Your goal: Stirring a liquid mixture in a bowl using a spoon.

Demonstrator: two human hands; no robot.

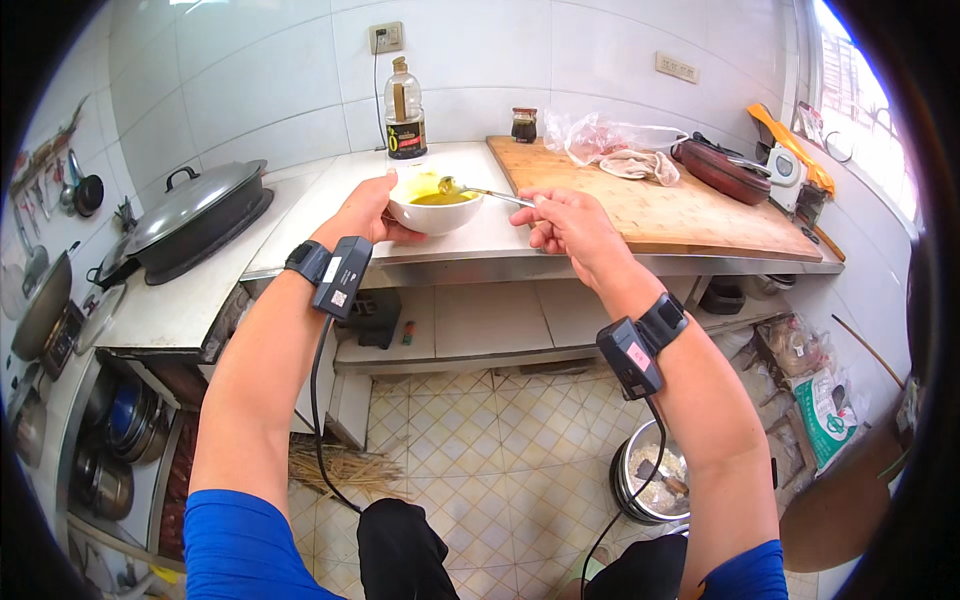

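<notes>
My left hand (376, 212) holds a white bowl (436, 217) by its left side at the counter's front edge. A yellow-green liquid (442, 199) lies in the bowl, and yellow smears mark the inner wall. In my right hand (559, 217) is the handle of a metal spoon (499, 196), pinched between thumb and fingers. The spoon's head is coated yellow and is over the bowl near its far rim. Behind the bowl, against the tiled wall, stands a large plastic bottle (406, 112) with dark contents low inside and a dark label.
Right of the bowl lies a wooden board (645, 217) bearing a small glass jar (524, 125), a plastic bag (592, 139), a cloth (640, 165) and a dark red case-like object (721, 171). A large lidded pan (199, 214) sits at left. A metal pot (652, 469) stands on the floor.
</notes>
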